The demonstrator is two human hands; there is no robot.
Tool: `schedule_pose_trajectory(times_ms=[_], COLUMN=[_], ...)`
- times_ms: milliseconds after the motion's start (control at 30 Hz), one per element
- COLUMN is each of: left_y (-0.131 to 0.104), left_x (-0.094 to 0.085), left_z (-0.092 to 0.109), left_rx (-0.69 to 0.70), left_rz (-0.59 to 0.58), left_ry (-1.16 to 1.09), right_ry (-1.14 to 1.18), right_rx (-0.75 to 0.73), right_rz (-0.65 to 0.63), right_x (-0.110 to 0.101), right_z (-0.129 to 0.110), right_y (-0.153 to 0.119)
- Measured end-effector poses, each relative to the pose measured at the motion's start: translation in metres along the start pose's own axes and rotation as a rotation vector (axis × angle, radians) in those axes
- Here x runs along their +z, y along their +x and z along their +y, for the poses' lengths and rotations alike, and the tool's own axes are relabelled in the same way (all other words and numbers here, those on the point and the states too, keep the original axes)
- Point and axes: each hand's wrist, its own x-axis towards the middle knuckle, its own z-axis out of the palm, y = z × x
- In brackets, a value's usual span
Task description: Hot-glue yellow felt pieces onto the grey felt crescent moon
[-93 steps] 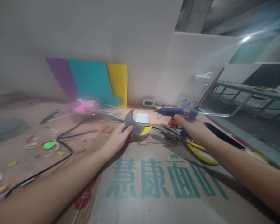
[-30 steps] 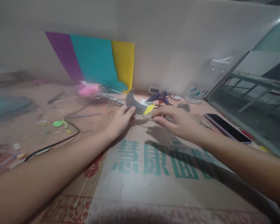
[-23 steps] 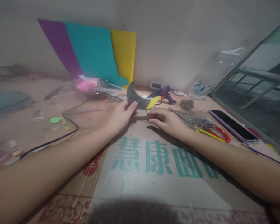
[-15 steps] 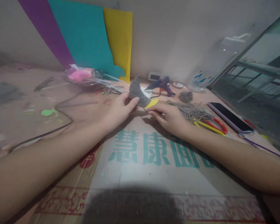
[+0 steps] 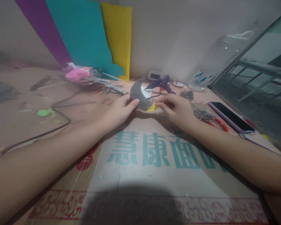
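Observation:
My left hand (image 5: pixel 121 109) grips a crescent shape (image 5: pixel 137 93), thumb on its front face. Grey yarn is wound closely around most of the crescent, and a yellow section (image 5: pixel 152 107) shows bare at its lower right end. My right hand (image 5: pixel 179 109) is closed in a pinch beside that yellow end, thumb and index finger together. A thin strand seems to run under the crescent toward those fingers, though the fingertips hide its end. To the right of my right wrist lies a loose tangle of grey yarn (image 5: pixel 203 114).
Behind the crescent rests a blue glue gun (image 5: pixel 162 85). Red-handled pliers or scissors (image 5: pixel 221 123) and a phone (image 5: pixel 231 117) lie right, a clear bottle (image 5: pixel 201 79) behind them. Coloured sheets (image 5: pixel 84 37) lean on the wall. A black cable (image 5: pixel 49 131) crosses the left side.
My right hand has shifted slightly right and up and turned, now covering part of the yarn tangle. The crescent is tilted a little differently, still in my left hand.

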Motion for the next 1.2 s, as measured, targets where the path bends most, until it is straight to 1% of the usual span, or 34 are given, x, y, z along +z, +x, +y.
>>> schedule_pose_trajectory(times_ms=[167,333,400,467,533,600,667,700,800,867,900,1000,1067,1133,1200], left_y=[0.001,0.000,0.000,0.001,0.004,0.006,0.007,0.007,0.004,0.003,0.003,0.006,0.008,0.008,0.004], left_x=[0.002,0.001,0.000,-0.002,-0.004,-0.006,-0.006,-0.006,-0.004,-0.004,-0.004,-0.005,-0.005,-0.005,-0.005], left_z=[-0.005,-0.004,-0.001,0.001,0.003,0.005,0.006,0.006,0.008,0.008,0.008,0.007,0.007,0.008,0.013], left_rx=[-0.046,-0.013,-0.008,-0.025,-0.053,-0.085,-0.104,-0.099,-0.035,-0.022,-0.038,-0.129,-0.181,-0.184,-0.114], left_rz=[0.001,-0.037,-0.040,-0.016,0.020,0.042,0.032,0.014,-0.049,-0.074,-0.076,-0.053,-0.043,-0.058,-0.062], left_ry=[-0.035,-0.022,0.002,0.041,0.087,0.087,0.040,0.024,0.042,0.046,0.031,-0.065,-0.115,-0.110,-0.034], right_ry=[0.021,0.038,0.037,0.025,-0.002,-0.044,-0.089,-0.102,-0.069,-0.037,-0.036,-0.069,-0.082,-0.067,-0.002], right_rx=[0.032,0.060,0.047,-0.019,-0.131,-0.242,-0.305,-0.314,-0.261,-0.231,-0.238,-0.319,-0.335,-0.278,-0.158], right_rz=[-0.026,-0.043,-0.045,-0.029,-0.017,-0.025,-0.061,-0.076,-0.095,-0.088,-0.081,-0.023,-0.017,-0.073,-0.077], right_x=[0.000,0.000,-0.001,-0.002,-0.002,-0.001,0.001,0.002,0.002,0.002,0.002,0.003,0.004,0.004,0.003], right_z=[0.002,0.002,0.001,0.001,0.000,-0.001,-0.003,-0.004,-0.007,-0.008,-0.008,-0.005,-0.004,-0.005,-0.008], right_y=[0.000,0.001,0.001,0.001,0.001,0.001,0.000,-0.001,-0.001,-0.002,-0.002,-0.002,-0.002,-0.002,-0.003])
